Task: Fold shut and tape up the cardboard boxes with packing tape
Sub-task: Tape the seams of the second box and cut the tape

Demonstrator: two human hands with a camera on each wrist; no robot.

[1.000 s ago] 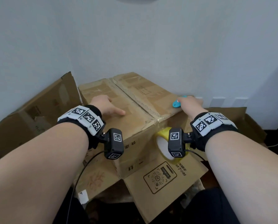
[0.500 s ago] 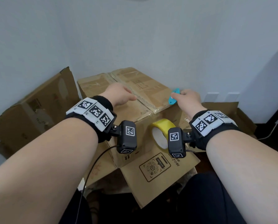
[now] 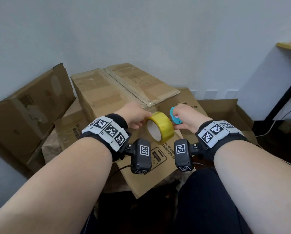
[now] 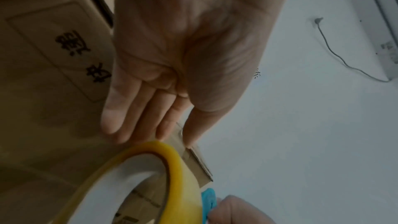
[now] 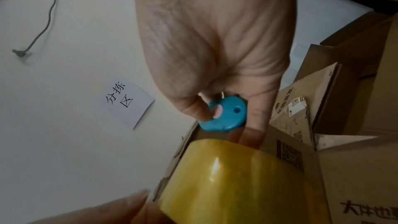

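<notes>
1. Head view. Large brown cardboard box (image 3: pixel 111 93), flaps folded shut, clear tape along the centre seam, stood at the far centre against the wall. Yellow roll of packing tape (image 3: pixel 160 127) was on edge in front of the box's near end, between the two hands. Left hand (image 3: pixel 134 115) touched the roll's left side; whether it gripped could not be told here. Right hand (image 3: pixel 185 117) pinched a small blue plastic cutter (image 3: pixel 174 116), one finger touching the roll's right side. Open brown cardboard box (image 3: pixel 30 112) leaned at far left; flattened printed cardboard sheet (image 3: pixel 151 176) lay near.

2. Left wrist view. Left hand (image 4: pixel 183 54) had fingers (image 4: pixel 120 108) straight, tips by the rim of the roll (image 4: pixel 178 176), holding nothing. Cutter (image 4: pixel 208 200) showed beyond it.

3. Right wrist view. Right hand (image 5: pixel 215 48) curled on the cutter (image 5: pixel 226 115), thumb on top; roll (image 5: pixel 237 180) just below.
</notes>
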